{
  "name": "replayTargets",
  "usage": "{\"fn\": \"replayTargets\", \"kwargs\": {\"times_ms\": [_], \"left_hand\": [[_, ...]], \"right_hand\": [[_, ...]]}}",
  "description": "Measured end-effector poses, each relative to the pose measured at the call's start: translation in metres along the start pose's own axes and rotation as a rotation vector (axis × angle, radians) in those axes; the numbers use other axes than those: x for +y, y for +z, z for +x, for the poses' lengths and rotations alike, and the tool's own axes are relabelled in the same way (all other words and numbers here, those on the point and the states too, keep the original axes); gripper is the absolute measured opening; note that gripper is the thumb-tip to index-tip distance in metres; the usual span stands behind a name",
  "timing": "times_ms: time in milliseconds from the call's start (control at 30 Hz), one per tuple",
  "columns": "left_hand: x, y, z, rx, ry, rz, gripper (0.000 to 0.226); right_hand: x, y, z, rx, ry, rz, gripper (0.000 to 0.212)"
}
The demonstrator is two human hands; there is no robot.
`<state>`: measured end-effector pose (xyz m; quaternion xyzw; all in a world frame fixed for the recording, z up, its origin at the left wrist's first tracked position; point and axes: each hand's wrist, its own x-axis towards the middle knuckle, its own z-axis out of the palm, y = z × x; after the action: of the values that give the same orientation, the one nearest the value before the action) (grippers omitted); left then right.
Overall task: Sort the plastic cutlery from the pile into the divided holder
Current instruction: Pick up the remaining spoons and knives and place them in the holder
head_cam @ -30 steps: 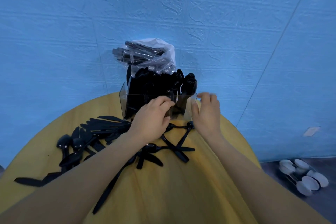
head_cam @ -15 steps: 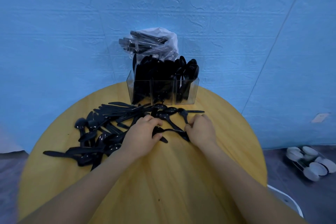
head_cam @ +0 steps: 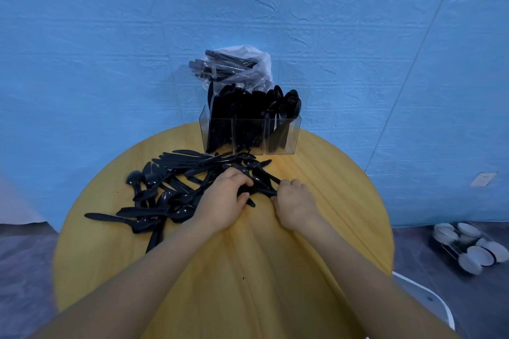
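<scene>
Both hands at near edge of cutlery pile (head_cam: 170, 192) on round yellow table (head_cam: 316, 228). Left hand (head_cam: 224, 202) curled, gripping black pieces; exact type unclear. Right hand (head_cam: 294, 201) fingers curled, pinching end of same bunch. Pile spreads left of hands, mixed spoons and knives. Divided holder (head_cam: 249, 135) clear, three compartments, at table's far edge, packed upright with black cutlery. Bagged cutlery (head_cam: 234, 67) behind holder, against blue wall (head_cam: 110, 36).
</scene>
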<state>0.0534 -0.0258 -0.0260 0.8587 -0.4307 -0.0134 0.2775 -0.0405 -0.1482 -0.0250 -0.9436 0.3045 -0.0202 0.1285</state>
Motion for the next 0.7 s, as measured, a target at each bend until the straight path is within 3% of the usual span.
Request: {"fn": "replayTargets", "kwargs": {"times_ms": [167, 267, 467, 533, 600, 700], "left_hand": [[0.008, -0.005, -0.009, 0.067, 0.026, -0.068, 0.026], [0.013, -0.008, -0.013, 0.078, 0.028, -0.106, 0.022], [0.028, -0.005, -0.023, 0.009, -0.014, -0.26, 0.013], [0.03, 0.0, -0.024, -0.018, -0.111, -0.49, 0.023], [0.031, 0.002, -0.025, -0.003, -0.238, -0.903, 0.033], [0.033, 0.001, -0.028, 0.083, -0.347, -1.396, 0.024]], "right_hand": [[0.013, -0.007, -0.009, -0.026, 0.009, 0.011, 0.019], [0.022, -0.019, -0.016, -0.084, 0.035, 0.241, 0.013], [0.021, -0.035, -0.043, -0.037, -0.01, 0.647, 0.013], [0.014, -0.031, -0.051, -0.079, -0.062, 0.713, 0.011], [0.006, -0.026, -0.056, -0.118, -0.104, 0.767, 0.015], [-0.002, -0.018, -0.059, -0.151, -0.139, 0.787, 0.019]]}}
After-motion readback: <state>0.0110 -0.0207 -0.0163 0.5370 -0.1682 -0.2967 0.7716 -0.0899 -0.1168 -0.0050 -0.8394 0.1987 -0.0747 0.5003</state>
